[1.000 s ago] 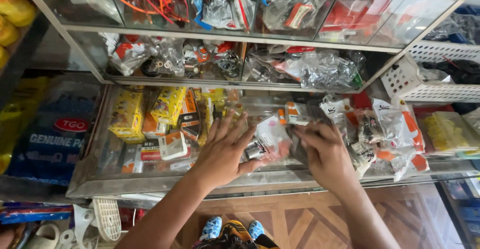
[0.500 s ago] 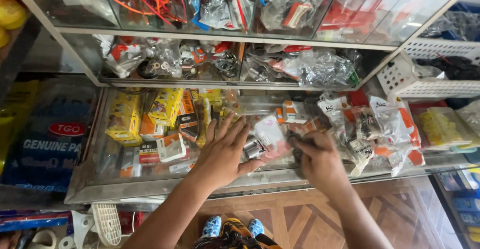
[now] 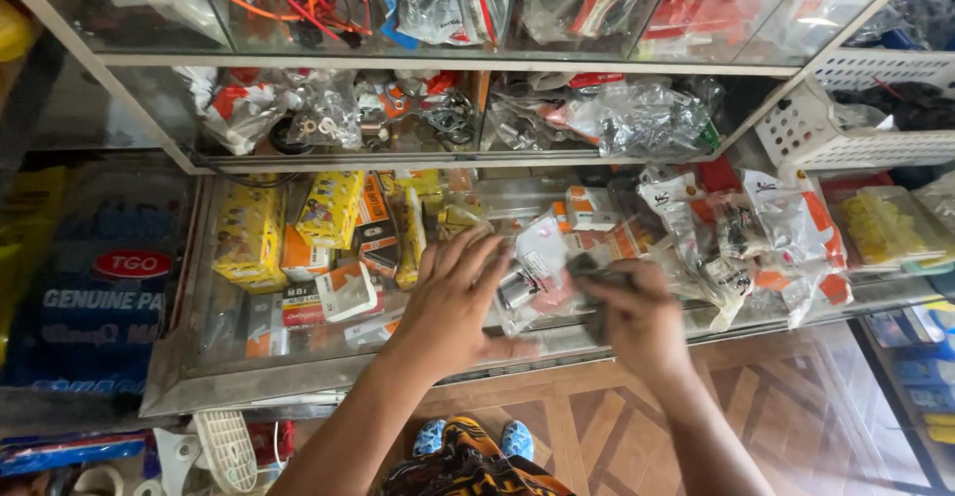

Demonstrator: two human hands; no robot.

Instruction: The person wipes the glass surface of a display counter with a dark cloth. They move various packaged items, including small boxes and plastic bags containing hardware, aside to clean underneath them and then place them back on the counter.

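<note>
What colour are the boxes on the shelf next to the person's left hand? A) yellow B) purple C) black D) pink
A: the small boxes stacked on the glass shelf, just left of the left hand, are bright yellow.

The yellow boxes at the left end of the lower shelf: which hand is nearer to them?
Left. The left hand lies flat on the shelf just right of the yellow boxes. The right hand is farther right, past the clear plastic packet, its fingers on a dark part.
</note>
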